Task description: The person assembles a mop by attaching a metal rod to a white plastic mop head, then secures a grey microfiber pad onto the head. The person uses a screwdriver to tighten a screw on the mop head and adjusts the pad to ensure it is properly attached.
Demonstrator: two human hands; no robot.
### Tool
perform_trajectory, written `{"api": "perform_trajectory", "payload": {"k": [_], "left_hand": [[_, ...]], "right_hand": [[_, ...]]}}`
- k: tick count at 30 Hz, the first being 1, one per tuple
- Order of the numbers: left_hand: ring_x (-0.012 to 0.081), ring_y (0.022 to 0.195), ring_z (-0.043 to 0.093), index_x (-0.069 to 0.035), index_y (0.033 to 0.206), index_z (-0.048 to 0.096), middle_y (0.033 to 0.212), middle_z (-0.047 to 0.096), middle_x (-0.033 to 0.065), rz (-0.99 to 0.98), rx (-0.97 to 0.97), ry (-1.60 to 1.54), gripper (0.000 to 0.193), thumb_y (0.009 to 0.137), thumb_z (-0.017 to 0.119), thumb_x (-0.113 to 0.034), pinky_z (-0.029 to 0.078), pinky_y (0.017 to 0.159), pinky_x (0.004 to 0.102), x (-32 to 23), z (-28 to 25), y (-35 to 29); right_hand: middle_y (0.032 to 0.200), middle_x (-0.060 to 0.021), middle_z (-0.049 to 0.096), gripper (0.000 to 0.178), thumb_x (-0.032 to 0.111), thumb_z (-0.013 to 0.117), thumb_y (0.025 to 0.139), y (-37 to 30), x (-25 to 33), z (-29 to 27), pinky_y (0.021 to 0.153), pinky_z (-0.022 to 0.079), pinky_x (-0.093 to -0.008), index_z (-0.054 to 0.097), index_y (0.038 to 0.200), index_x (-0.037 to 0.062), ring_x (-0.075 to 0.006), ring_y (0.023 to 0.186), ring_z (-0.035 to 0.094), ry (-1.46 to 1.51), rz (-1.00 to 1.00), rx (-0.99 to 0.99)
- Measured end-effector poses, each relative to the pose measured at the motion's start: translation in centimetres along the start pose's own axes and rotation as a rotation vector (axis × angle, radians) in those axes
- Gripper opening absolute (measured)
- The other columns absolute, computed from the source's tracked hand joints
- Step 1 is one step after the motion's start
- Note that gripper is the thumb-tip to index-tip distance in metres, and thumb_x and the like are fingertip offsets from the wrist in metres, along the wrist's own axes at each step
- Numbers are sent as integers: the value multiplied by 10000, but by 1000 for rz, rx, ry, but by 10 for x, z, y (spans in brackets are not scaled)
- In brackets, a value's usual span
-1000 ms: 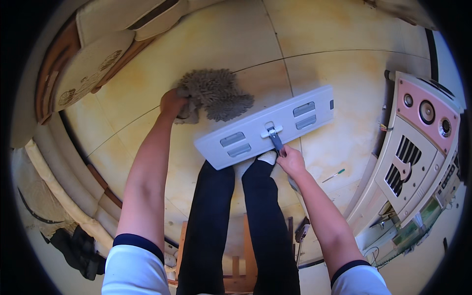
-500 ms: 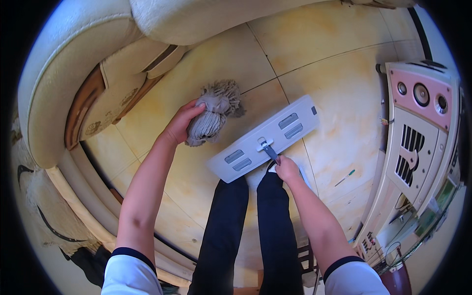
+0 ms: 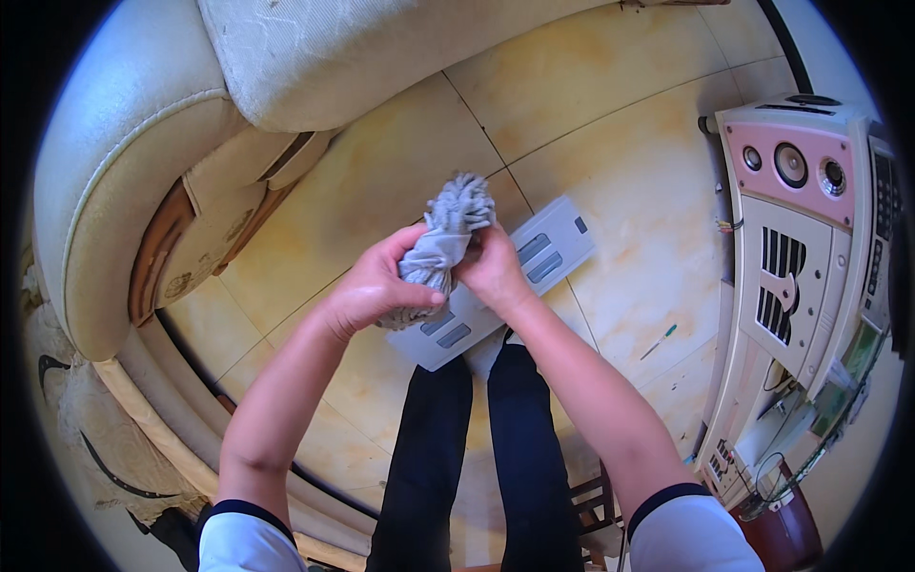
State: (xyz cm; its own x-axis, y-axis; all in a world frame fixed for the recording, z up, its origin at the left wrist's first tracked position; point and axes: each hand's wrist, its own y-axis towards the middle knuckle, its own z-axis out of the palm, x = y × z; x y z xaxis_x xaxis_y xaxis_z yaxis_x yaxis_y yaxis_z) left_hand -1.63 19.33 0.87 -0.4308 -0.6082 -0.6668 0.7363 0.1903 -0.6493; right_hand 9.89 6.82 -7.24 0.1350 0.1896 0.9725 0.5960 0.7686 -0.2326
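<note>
A bunched grey mop pad [image 3: 441,250] with looped fringe hangs in the air between both hands. My left hand [image 3: 376,281] is closed round its left side, thumb across the lower end. On the other side my right hand [image 3: 498,269] grips it, with its fingers partly hidden behind the fabric. Below lies a flat light-grey mop head [image 3: 573,234] with slotted panels, in front of my feet. The pad and my hands cover its middle, so its handle joint cannot be seen.
A cream sofa [image 3: 133,162] with wooden trim curves along the left and far side. At the right stands a pink-and-white speaker cabinet [image 3: 786,162] beside a glass shelf [image 3: 839,410]. A thin green-tipped pen [image 3: 660,341] lies on the tiled floor [image 3: 629,143]. A dark red bin [image 3: 782,529] is at lower right.
My right hand has let go of the mop head's handle joint and taken hold of the pad. My left hand has brought the pad rightward and nearer, over the mop head.
</note>
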Motion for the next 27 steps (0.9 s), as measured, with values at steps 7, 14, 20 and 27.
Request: {"api": "perform_trajectory", "payload": {"k": [7, 14, 20, 27], "left_hand": [[284, 911, 619, -103, 1183, 547, 1013, 625, 101, 281, -482, 1145, 565, 652, 663, 53, 489, 823, 387, -7, -5, 6], [354, 819, 601, -129, 996, 613, 911, 608, 112, 337, -992, 1348, 332, 678, 655, -46, 489, 709, 428, 38, -87, 56], [327, 873, 608, -145, 1014, 563, 939, 600, 99, 442, -1162, 1057, 361, 679, 686, -82, 496, 723, 428, 33, -46, 88], [352, 890, 616, -124, 1081, 512, 1047, 612, 122, -3, -919, 860, 400, 719, 677, -82, 498, 746, 434, 107, -22, 142]], "right_hand": [[806, 11, 632, 110, 116, 627, 804, 25, 0, -55, 662, 436, -242, 620, 863, 24, -74, 745, 523, 221, 363, -133], [749, -124, 590, 231, 214, 717, 681, 71, 12, -117, 666, 455, -406, 547, 726, 64, -335, 714, 558, -831, -173, 384], [830, -103, 553, 146, 50, 636, 661, 111, 14, -176, 667, 474, -440, 549, 772, 88, -319, 829, 552, -1247, -414, 93], [873, -86, 547, 153, 1, 590, 659, 89, -45, -207, 682, 506, -435, 554, 780, 87, -313, 890, 533, -1429, -192, 96]]}}
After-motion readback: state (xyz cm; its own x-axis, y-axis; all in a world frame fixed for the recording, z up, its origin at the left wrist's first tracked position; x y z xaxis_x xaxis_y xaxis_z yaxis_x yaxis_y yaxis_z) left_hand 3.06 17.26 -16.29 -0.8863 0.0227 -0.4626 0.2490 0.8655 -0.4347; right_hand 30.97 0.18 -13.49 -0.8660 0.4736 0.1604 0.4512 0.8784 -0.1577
